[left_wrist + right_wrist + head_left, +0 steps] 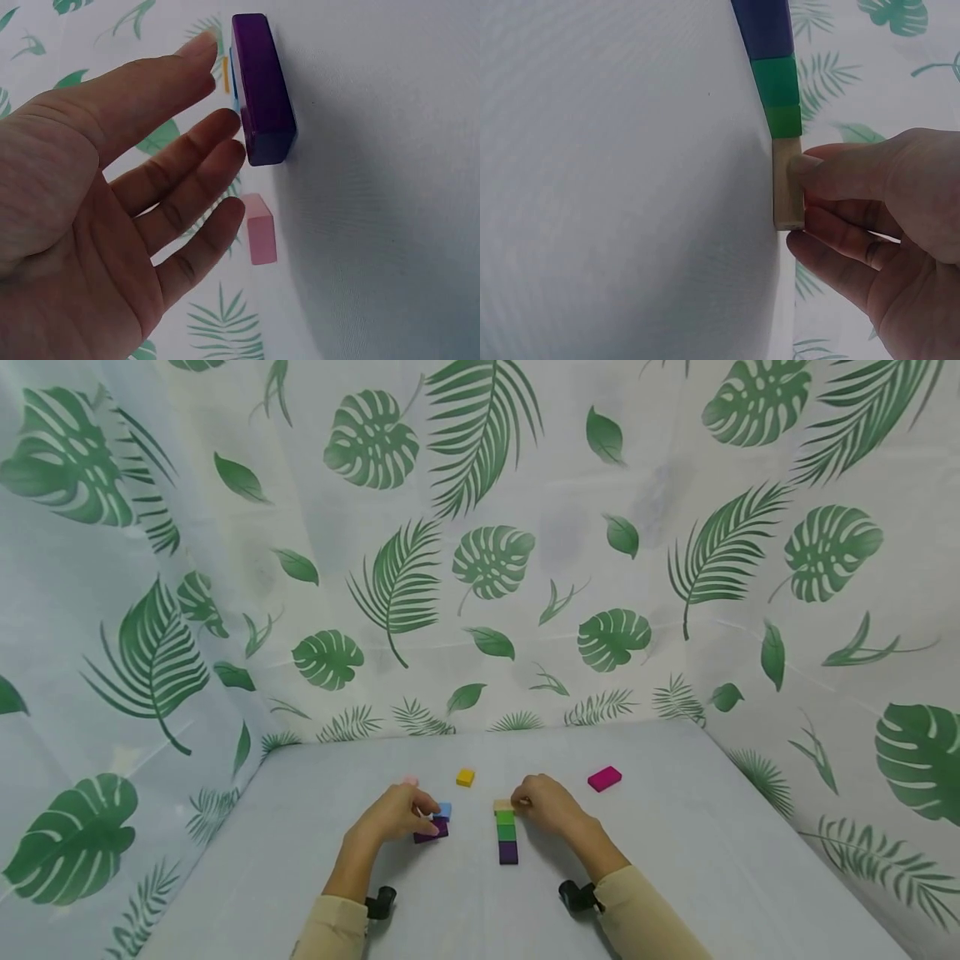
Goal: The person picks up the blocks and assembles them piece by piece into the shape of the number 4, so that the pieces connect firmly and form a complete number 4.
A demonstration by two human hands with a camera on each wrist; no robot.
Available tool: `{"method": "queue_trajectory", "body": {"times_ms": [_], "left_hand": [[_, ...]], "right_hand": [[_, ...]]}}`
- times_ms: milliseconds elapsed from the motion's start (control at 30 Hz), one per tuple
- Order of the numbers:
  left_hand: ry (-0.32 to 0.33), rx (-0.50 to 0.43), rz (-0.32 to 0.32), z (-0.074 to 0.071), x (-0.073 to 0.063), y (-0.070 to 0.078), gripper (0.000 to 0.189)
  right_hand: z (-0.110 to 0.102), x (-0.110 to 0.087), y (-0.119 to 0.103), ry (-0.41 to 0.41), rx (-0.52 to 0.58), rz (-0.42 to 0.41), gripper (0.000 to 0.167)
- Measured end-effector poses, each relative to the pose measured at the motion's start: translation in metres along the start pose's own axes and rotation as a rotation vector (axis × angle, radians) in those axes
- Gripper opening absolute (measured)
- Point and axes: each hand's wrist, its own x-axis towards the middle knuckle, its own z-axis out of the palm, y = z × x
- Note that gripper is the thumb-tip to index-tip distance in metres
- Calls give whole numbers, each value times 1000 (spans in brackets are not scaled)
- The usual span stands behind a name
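Observation:
My left hand [396,812] hovers around a purple block [264,90], thumb and fingers spread. Its fingertips come close to the block's side in the left wrist view. Just behind the purple block lies a light blue block [444,811], partly covered by the fingers in the head view. With the thumb on its face and fingers at its end, my right hand [551,804] pinches a plain wooden block [786,184]. That block lies crosswise at the far end of a row: a light green block [506,817], a darker green block [507,832] and a dark purple block [508,853].
Behind my left hand sits a pink block [262,231]. A yellow block [465,777] lies farther back near the middle, and a magenta block [604,779] is off to the right. A leaf-patterned curtain [487,635] surrounds the white table [675,877] at the back and sides.

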Motion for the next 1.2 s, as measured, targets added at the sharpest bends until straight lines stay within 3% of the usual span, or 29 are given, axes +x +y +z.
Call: {"method": "queue_trajectory", "body": {"times_ms": [133,333,533,733,1033,1200], "left_hand": [[-26,-2,4,0,0,-1,28],[-37,15,-8,1,0,-3,28],[-29,32,-22,0,0,1,27],[-34,43,-29,-1,-1,2,28],[-33,62,8,1,-1,1,28],[-57,38,74,9,1,8,26]], "right_hand": [[0,1,0,-5,13,10,11],[1,0,1,3,-17,-40,11],[-1,1,3,0,22,22,11],[3,4,5,-13,11,6,11],[3,4,3,-20,21,8,10],[3,4,2,-19,17,19,10]]}}
